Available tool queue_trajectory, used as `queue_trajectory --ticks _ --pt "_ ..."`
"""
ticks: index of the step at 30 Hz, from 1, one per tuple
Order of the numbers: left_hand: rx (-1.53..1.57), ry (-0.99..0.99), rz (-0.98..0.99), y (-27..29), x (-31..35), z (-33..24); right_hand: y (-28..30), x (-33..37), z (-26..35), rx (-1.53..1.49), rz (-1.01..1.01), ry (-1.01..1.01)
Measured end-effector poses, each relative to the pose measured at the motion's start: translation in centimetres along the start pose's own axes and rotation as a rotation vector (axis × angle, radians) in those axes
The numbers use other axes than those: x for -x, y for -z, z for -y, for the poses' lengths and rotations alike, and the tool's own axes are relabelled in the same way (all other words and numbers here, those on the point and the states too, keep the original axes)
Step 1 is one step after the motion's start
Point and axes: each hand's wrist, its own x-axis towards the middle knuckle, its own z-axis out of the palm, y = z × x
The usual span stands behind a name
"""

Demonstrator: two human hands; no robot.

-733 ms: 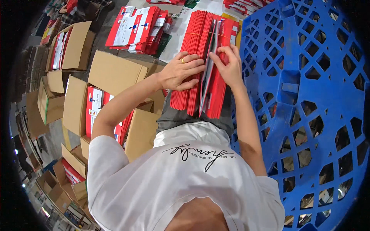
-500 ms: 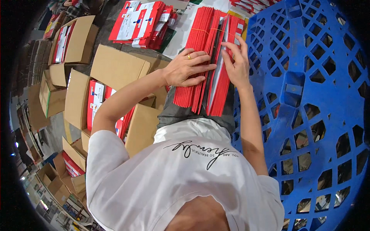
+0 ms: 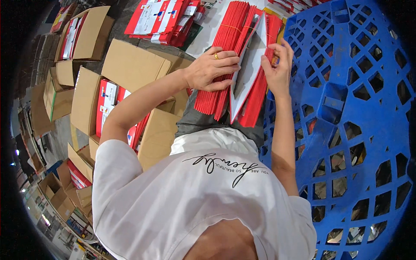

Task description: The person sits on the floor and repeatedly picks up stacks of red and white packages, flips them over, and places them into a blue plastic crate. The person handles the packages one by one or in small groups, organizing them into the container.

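A banded bundle of red card folders [image 3: 227, 34] lies lengthwise across my lap, its edges facing up. My left hand [image 3: 212, 69] curls its fingers over the left part and holds it. To the right, my right hand [image 3: 278, 69] grips the other red folders [image 3: 255, 99] between thumb and fingers. Between the two parts a gap stands spread, showing a pale grey inner face [image 3: 250, 60]. Thin rubber bands cross the folders near the far end. My left thumb is hidden.
At my right stands a big blue plastic pallet [image 3: 331, 102] with a lattice of holes. On my left are open cardboard boxes [image 3: 134, 65] holding red and white folders [image 3: 106, 102]. A stack of similar printed folders [image 3: 158, 19] lies ahead, left of the bundle.
The gap between the folders has widened, baring more of the pale inner face. My right hand has shifted right with its part of the bundle. My left hand stays on its part.
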Motion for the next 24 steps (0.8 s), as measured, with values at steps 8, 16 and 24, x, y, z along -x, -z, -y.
queue_trajectory --ticks 8,16,24 --pt "0.034 0.025 -0.047 -0.2 -1.0 -1.0 0.6 -0.7 2.0 0.306 0.192 0.207" --pt "0.03 -0.05 -0.022 0.2 -1.4 -0.6 1.6 -1.0 1.7 0.381 0.14 0.184" --pt "0.016 -0.065 -0.015 0.3 -1.7 -0.5 2.8 -1.3 1.6 0.466 0.167 0.18"
